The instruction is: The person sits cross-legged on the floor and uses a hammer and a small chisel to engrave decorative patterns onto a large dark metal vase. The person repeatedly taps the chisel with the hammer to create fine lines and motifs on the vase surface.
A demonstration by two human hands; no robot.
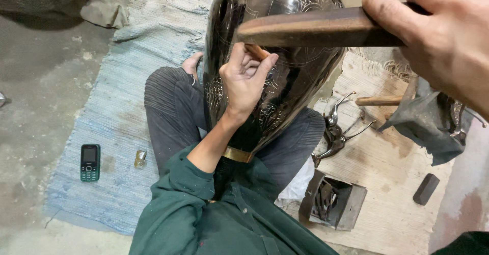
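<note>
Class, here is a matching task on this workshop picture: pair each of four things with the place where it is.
Things:
1. mobile phone
2. mallet
3. metal box
4. dark vase

Places:
A. in the grip of the right hand
B. on the blue mat, left of the knee
C. resting on the lap, with the left hand against it
D. on the wooden board, with small tools inside

Pairs: 1-B, 2-A, 3-D, 4-C
</note>
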